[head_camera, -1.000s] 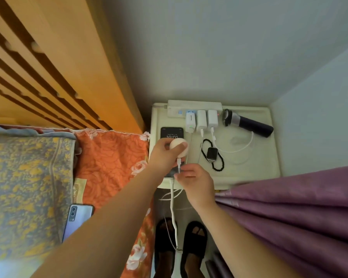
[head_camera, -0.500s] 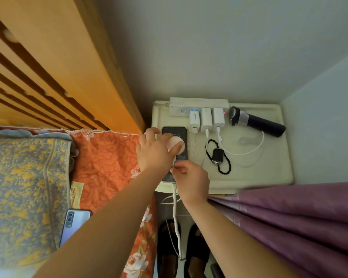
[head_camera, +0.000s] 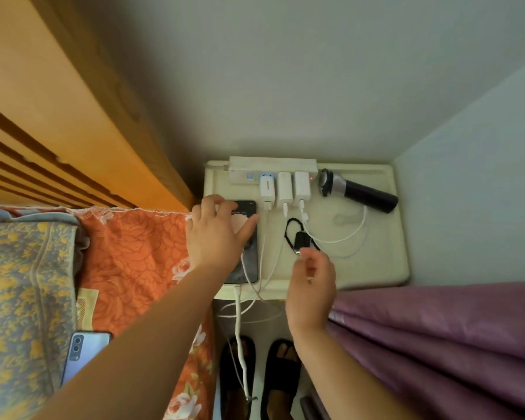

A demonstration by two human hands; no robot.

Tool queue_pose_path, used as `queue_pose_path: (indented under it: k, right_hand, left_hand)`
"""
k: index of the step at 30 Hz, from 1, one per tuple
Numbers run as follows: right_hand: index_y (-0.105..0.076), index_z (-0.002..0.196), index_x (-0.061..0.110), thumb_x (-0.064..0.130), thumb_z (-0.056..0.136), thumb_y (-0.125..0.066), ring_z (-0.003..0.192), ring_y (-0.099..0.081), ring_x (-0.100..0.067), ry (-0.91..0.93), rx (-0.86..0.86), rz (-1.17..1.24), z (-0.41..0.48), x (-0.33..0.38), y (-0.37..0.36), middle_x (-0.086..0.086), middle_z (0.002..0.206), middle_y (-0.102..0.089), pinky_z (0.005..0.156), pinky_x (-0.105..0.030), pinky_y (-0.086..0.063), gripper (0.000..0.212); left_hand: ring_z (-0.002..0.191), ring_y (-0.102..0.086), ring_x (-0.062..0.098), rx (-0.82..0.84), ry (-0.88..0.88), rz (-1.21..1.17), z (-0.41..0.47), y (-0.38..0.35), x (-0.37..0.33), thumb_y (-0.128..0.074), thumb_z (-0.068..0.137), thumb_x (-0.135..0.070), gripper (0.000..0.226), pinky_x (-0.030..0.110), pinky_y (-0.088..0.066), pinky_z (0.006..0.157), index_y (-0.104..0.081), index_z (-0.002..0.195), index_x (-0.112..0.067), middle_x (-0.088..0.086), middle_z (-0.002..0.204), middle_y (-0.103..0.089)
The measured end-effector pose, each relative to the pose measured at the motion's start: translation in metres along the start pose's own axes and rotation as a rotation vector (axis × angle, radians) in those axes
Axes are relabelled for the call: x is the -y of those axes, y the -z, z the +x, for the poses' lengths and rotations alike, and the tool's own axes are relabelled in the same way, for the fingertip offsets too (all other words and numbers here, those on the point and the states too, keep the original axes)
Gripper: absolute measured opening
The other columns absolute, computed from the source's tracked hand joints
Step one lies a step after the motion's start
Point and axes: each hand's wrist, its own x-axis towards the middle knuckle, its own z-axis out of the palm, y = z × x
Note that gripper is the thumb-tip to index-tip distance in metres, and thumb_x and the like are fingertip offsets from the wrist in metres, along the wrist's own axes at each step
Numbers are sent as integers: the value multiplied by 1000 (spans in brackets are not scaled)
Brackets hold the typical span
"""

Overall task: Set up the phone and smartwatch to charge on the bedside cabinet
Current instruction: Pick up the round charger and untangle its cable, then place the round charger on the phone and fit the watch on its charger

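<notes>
our left hand (head_camera: pixel 217 234) lies spread flat on the phone (head_camera: pixel 252 256), steadying it on the cabinet (head_camera: pixel 376 262). our right hand (head_camera: pixel 311 283), loosely curled and apparently empty, hovers beside the smartwatch (head_camera: pixel 301 239), ready to take it.

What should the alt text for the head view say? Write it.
A person's left hand presses a pale round disc onto a phone on a bedside cabinet; the right hand hovers by a smartwatch near a power strip.
</notes>
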Motion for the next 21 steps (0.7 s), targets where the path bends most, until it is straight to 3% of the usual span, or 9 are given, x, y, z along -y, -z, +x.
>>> queue_pose_path:
  k: [4,8,10,15,21]
  right_hand:
    - [-58,110,7,-5,82,-48,81,-48,-19,-136,-110,-110,38,-11,20,-14,105,-55,70,-16,-31,32]
    - [-61,111,7,-6,82,-47,98,-57,-29,10,-19,-256,60,-11,23,-15,112,-55,83,-24,-39,35]
    - [-61,114,7,-5,83,-49,107,-55,-30,69,35,-343,70,-10,22,-15,117,-56,91,-29,-40,35]
    - [-63,114,12,-1,83,-53,114,-52,-29,203,245,-503,93,-18,23,-11,122,-57,88,-37,-48,36]
    - [-63,107,14,17,82,-61,100,-59,-27,181,329,-587,106,-21,29,-7,115,-59,75,-36,-50,26]
  left_hand:
    - [98,-56,25,-8,-105,-104,-8,1,-28,-53,86,-50,37,38,-45,80,-70,99,-19,2,108,-61]
    - [85,-59,26,85,-146,-120,-26,-6,-56,-61,84,-27,15,36,-41,71,-73,87,-18,2,93,-66]
    - [79,-60,26,128,-167,-58,-36,-10,-68,-60,84,-26,16,34,-37,68,-74,84,-20,0,87,-69]
    - [90,-65,26,368,33,-42,-45,-24,-95,-44,97,-31,26,32,-46,67,-62,109,-18,2,105,-65]
    - [96,-64,33,396,132,-54,-37,-41,-117,-45,97,-33,26,34,-42,66,-50,111,-12,7,111,-60]
